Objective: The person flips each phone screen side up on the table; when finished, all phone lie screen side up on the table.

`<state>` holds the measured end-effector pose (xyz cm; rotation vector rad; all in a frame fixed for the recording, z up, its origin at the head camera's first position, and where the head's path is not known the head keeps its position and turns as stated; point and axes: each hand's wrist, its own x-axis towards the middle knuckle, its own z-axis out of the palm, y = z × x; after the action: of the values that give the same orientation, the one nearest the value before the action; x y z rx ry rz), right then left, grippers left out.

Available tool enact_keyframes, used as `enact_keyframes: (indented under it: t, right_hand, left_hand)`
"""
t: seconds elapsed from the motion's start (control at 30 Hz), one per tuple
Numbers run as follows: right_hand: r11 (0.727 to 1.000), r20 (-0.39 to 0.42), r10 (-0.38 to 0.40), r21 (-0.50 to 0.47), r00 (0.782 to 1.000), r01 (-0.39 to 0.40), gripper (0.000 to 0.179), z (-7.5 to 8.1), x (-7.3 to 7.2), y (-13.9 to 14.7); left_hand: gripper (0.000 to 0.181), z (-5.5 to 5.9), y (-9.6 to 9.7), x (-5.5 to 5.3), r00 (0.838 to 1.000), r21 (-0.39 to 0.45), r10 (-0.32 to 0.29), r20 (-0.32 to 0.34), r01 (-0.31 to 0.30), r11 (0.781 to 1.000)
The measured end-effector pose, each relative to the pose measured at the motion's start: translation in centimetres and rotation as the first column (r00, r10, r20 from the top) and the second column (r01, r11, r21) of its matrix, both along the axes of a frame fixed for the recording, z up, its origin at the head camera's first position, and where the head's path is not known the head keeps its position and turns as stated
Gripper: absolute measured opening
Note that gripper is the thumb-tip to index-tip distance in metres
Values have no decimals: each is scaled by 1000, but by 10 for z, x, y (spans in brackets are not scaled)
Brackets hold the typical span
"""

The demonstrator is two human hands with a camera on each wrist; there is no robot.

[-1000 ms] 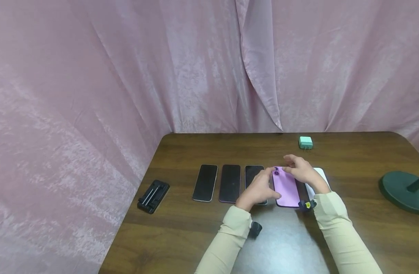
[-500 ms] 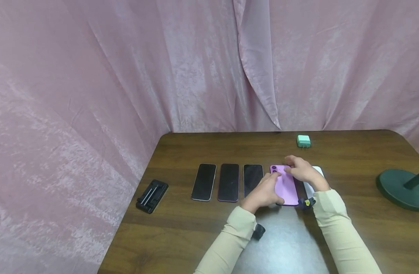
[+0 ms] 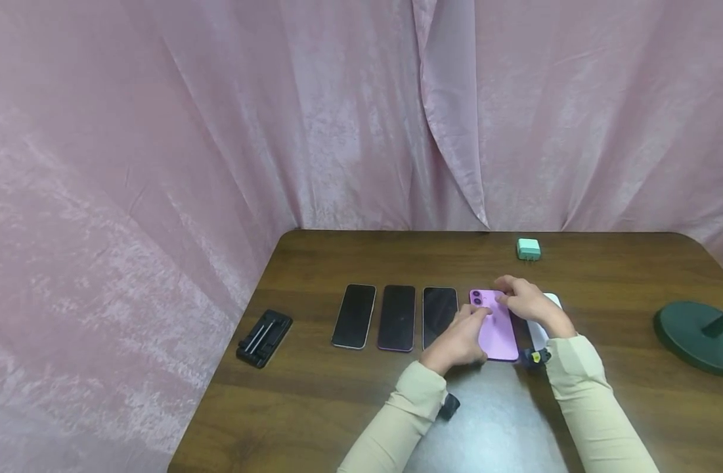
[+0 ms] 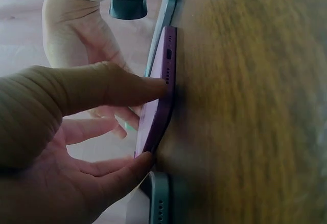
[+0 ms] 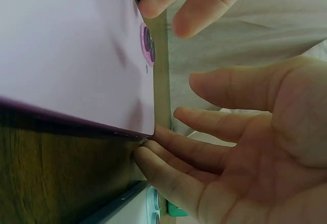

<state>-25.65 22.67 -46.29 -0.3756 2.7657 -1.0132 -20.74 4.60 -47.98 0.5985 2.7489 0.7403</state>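
A purple smartphone [image 3: 498,332] lies back up on the table, its twin camera lenses at the far left corner. My left hand [image 3: 458,338] is at its left side; in the left wrist view the straight thumb [image 4: 138,88] meets the end with the charging port, and a fingertip [image 4: 145,158] touches the side edge. At the far right corner is my right hand [image 3: 529,303]. Its fingers [image 5: 173,173] reach the corner in the right wrist view, while the thumb [image 5: 225,85] stands apart from the phone. A dark-screened phone [image 3: 437,312] lies close by, partly behind my left hand.
Two more phones, one silver-edged [image 3: 354,316] and one purple-edged [image 3: 396,318], lie screen up to the left. A white phone [image 3: 538,334] sits under my right forearm. Around them are a black folded stand [image 3: 264,338], a mint charger [image 3: 528,249] and a green round base [image 3: 695,335].
My left hand has moved right to the purple phone, its fingers over and against the left side. My right hand stays at the far corner. The head view has shifted slightly.
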Motion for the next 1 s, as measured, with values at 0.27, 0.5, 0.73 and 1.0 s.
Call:
enact_keyframes:
  t: [0.27, 0.5, 0.73, 1.0]
  right_hand:
    - [999, 1, -26, -26, 1000, 26, 40, -1, -1, 1]
    - [991, 81, -17, -129, 997, 28, 41, 1, -2, 4]
    - [957, 167, -49, -275, 985, 94, 41, -1, -4, 3]
    - [934, 206, 7, -352, 979, 68, 45, 8, 0, 8]
  left_hand:
    - [87, -3, 1, 2, 1000, 5, -22, -15, 22, 1000]
    - [89, -3, 1, 2, 999, -13, -23, -30, 22, 1000]
    - [90, -1, 1, 2, 996, -56, -58, -61, 55, 997]
    - [88, 1, 0, 3, 982, -113, -158, -101, 146, 983]
